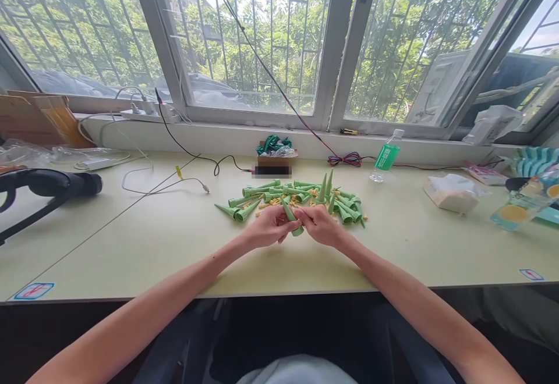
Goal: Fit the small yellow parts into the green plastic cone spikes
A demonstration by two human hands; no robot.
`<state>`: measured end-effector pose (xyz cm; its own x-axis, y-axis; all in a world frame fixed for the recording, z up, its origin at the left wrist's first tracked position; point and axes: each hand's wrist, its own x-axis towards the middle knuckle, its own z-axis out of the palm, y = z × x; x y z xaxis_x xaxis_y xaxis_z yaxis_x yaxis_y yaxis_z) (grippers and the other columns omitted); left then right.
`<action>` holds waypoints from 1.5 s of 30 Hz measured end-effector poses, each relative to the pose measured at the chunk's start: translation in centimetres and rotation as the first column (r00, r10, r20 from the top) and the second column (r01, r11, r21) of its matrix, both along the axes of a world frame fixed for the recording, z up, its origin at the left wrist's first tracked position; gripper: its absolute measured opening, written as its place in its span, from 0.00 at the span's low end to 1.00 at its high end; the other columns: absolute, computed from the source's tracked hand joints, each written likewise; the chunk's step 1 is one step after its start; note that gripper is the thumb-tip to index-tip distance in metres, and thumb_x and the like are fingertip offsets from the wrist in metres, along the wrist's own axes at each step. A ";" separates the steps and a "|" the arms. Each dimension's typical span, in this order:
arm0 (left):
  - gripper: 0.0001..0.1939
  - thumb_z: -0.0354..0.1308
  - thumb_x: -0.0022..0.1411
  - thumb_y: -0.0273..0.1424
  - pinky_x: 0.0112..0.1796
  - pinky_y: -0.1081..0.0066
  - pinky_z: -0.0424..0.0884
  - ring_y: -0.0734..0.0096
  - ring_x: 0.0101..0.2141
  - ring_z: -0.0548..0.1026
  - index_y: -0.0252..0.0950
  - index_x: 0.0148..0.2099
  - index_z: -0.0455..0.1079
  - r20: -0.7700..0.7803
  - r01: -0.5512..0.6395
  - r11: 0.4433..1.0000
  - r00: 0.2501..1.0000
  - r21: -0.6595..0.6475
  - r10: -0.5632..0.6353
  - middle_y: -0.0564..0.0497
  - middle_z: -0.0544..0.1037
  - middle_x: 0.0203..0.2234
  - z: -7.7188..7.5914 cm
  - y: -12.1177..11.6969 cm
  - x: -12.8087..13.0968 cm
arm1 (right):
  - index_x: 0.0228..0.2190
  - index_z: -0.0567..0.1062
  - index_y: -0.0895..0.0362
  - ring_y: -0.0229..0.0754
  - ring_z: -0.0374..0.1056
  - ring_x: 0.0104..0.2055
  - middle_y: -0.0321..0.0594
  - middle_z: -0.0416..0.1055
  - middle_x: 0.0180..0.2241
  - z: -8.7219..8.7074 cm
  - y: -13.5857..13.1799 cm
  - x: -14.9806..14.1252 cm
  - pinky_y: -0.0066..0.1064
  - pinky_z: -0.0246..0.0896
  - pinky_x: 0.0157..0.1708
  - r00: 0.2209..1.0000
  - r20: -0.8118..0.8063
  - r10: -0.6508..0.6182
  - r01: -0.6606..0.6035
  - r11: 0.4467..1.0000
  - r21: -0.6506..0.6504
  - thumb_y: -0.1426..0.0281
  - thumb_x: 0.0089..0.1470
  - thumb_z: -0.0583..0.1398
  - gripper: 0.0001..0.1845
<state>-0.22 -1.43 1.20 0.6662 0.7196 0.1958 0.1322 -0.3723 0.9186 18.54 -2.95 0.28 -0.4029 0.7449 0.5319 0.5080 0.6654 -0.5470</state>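
A slim green plastic cone is held just above the table, its tip pointing up and away and its wide end tilted down toward me. My left hand wraps its fingers round the cone from the left. From the right, my right hand presses its thumb and curled fingers against the same cone; anything small inside them is hidden. Behind both hands spreads a pile of similar green cones, mostly lying down. A few cones stand upright at its right. Small yellow pieces are scattered among them.
A small box holding green wrapping stands behind the pile. To the right are a water bottle, a tissue pack and a clear bag. A black headset and white cable lie left. The table's front edge is near me.
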 end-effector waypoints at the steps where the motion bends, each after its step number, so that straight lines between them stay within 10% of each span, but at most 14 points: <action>1: 0.15 0.61 0.60 0.40 0.18 0.78 0.59 0.81 0.16 0.63 0.31 0.36 0.69 -0.022 -0.032 0.998 0.999 0.060 0.034 0.58 0.65 0.16 -0.1 -0.1 0.1 | 0.19 0.57 0.57 0.32 0.44 0.21 0.30 0.50 0.17 0.0 0.0 0.0 0.26 0.42 0.24 1.000 0.003 -0.008 0.008 1.000 -0.013 0.65 0.64 0.48 0.21; 7: 0.09 0.60 0.59 0.34 0.21 0.78 0.60 0.81 0.18 0.63 0.32 0.35 0.72 -0.071 -0.131 0.956 0.985 0.262 0.155 0.56 0.68 0.18 -0.2 -0.3 0.4 | 0.18 0.56 0.57 0.31 0.45 0.21 0.30 0.49 0.17 0.0 0.2 -0.1 0.26 0.41 0.23 0.999 0.018 -0.047 0.048 0.996 -0.069 0.64 0.63 0.48 0.22; 23: 0.18 0.63 0.58 0.43 0.17 0.77 0.52 0.82 0.14 0.58 0.32 0.33 0.66 0.144 0.187 0.924 0.979 -0.334 -0.146 0.59 0.63 0.14 0.7 0.0 -0.3 | 0.18 0.56 0.57 0.32 0.45 0.21 0.31 0.49 0.17 0.0 -0.3 0.1 0.27 0.44 0.23 1.000 -0.019 0.007 -0.006 0.999 0.040 0.55 0.66 0.45 0.28; 45: 0.15 0.64 0.58 0.40 0.18 0.79 0.61 0.81 0.16 0.64 0.32 0.33 0.68 0.035 0.014 1.000 0.999 -0.013 -0.013 0.58 0.65 0.17 0.0 0.1 -0.1 | 0.18 0.57 0.57 0.32 0.42 0.21 0.30 0.47 0.17 -0.1 0.1 0.1 0.27 0.41 0.22 1.000 0.010 -0.011 0.011 1.000 0.011 0.60 0.65 0.48 0.26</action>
<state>-0.30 -1.36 1.20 0.6689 0.7130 0.2101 0.0946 -0.3620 0.9274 18.67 -2.84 0.21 -0.4000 0.7433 0.5362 0.5204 0.6657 -0.5347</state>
